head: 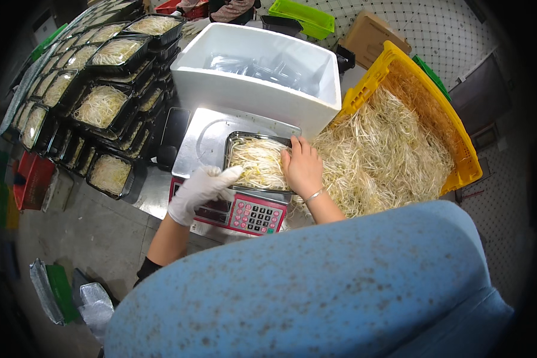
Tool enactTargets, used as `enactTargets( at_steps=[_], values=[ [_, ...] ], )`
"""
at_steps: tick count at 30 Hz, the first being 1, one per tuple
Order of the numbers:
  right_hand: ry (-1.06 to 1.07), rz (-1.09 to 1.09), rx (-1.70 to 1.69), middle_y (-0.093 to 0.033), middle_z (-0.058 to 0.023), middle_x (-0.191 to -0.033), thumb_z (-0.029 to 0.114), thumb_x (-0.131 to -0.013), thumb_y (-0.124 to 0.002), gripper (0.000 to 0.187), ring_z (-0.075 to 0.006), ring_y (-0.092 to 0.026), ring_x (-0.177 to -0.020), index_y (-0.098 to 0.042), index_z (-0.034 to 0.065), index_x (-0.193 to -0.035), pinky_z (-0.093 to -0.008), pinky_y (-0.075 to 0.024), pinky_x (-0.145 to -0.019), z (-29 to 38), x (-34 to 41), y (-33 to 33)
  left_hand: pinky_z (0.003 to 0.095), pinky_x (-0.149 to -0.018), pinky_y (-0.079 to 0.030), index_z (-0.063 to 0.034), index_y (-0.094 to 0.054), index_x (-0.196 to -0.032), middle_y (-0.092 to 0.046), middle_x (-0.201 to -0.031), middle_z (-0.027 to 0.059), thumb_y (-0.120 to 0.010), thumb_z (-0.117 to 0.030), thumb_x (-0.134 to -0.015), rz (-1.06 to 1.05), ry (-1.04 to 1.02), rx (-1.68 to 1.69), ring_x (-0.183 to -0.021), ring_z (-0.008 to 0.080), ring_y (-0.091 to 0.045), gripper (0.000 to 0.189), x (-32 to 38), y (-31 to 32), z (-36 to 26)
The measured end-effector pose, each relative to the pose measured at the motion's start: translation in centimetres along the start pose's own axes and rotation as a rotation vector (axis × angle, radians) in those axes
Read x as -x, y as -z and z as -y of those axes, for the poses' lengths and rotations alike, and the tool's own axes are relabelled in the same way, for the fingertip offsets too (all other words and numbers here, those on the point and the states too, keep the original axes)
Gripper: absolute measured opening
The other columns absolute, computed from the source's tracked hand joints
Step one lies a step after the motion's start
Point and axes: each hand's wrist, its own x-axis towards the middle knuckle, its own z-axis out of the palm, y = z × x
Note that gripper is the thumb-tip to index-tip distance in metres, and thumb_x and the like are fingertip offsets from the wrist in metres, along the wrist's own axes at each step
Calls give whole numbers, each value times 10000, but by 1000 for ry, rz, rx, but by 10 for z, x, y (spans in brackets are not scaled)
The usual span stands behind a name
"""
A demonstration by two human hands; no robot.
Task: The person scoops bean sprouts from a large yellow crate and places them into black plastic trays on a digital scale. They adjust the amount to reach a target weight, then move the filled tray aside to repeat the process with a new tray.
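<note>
A black plastic tray [227,154] filled with bean sprouts [259,163] rests on the steel pan of a weighing scale [257,215] with a red keypad housing. My left hand [206,188], in a white glove, is at the tray's left front corner, its fingers pointing over the edge; whether it grips the rim is hidden. My right hand [304,168], ungloved and with a bracelet at the wrist, lies over the tray's right side, fingertips on the rim and sprouts. To the right, loose bean sprouts [376,152] spill from a yellow plastic crate [463,152].
Behind the scale stands a white foam box [255,94] holding clear plastic lids [268,71]. Stacked trays of sprouts [100,107] fill the left side. A co-worker's arms [232,10] show at the top. A cardboard box [371,40] stands beyond the crate; a blue covering [304,286] fills the foreground.
</note>
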Motion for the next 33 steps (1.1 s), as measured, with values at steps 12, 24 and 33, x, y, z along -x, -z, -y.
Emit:
enactTargets(
  at_steps=[12,24,33],
  values=[
    [-73,332,-257,-619,-178,-979,386,-825,-549,470,-316,-595,-916,-525,8,-1103,-405,-473,-759,-9,-37,71,210,-547,-469,42,-613,-889,-629,-784,69,-524,-165,-881,-144,-132,426,-627,97,-581,225,-49,27,54],
    [89,326,-179,-540,-196,-1097,362,-887,-415,519,-326,-493,-1025,-393,-11,-1247,-444,-375,-877,88,-60,-11,185,-431,-416,-9,-659,-763,-639,-623,61,-519,-441,-874,36,-168,391,-487,94,-567,467,-2,43,74],
    [-10,183,-388,-474,-175,-1190,388,-890,-429,543,-300,-439,-1124,-377,-3,-1261,-414,-326,-966,74,-67,-17,208,-565,-421,-24,-640,-788,-618,-730,17,-549,-451,-859,327,169,427,-653,70,-543,442,29,-45,44]
  ],
)
